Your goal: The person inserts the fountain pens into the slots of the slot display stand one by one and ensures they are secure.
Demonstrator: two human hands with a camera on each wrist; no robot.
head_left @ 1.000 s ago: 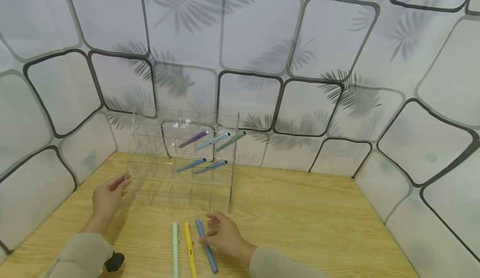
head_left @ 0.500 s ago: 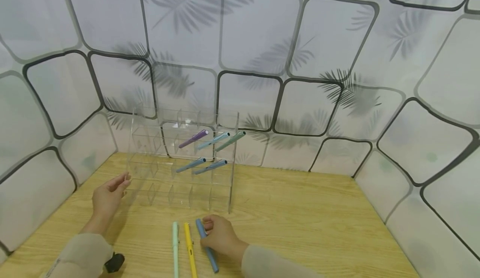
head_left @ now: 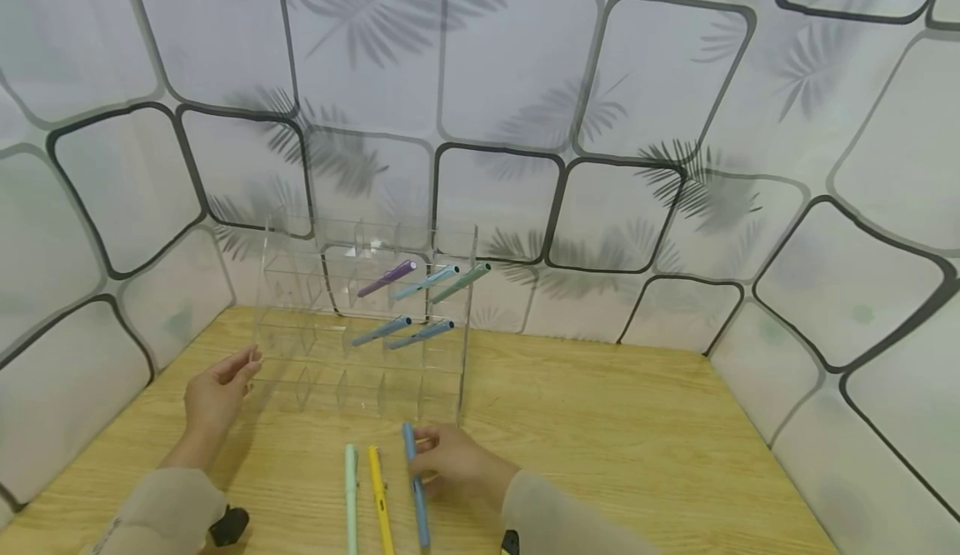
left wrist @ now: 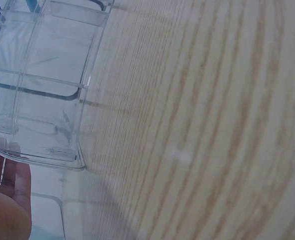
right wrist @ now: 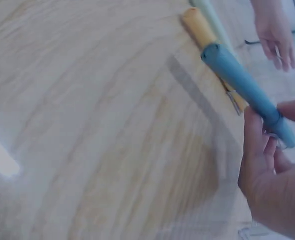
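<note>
My right hand (head_left: 457, 463) pinches a blue pen (head_left: 417, 488) between thumb and fingers. In the right wrist view the blue pen (right wrist: 242, 80) is raised, its shadow lying apart from it on the wood. A yellow pen (head_left: 381, 501) and a mint green pen (head_left: 351, 497) lie side by side on the table, left of it. My left hand (head_left: 217, 397) grips the left side edge of a clear acrylic pen rack (head_left: 360, 388); the left wrist view has the fingers (left wrist: 21, 185) at that edge. The rack bears a purple pen (head_left: 387, 278), a green pen (head_left: 461, 282) and several blue ones.
The wooden table (head_left: 600, 438) runs up to patterned curtains (head_left: 502, 197) at the back and both sides. A black object (head_left: 228, 525) sits by the left sleeve. The rack's lower front stands close beyond the loose pens.
My right hand has closed on the blue pen and lifted it, shifting it slightly forward and turning it more upright in view. The left hand stays at the rack.
</note>
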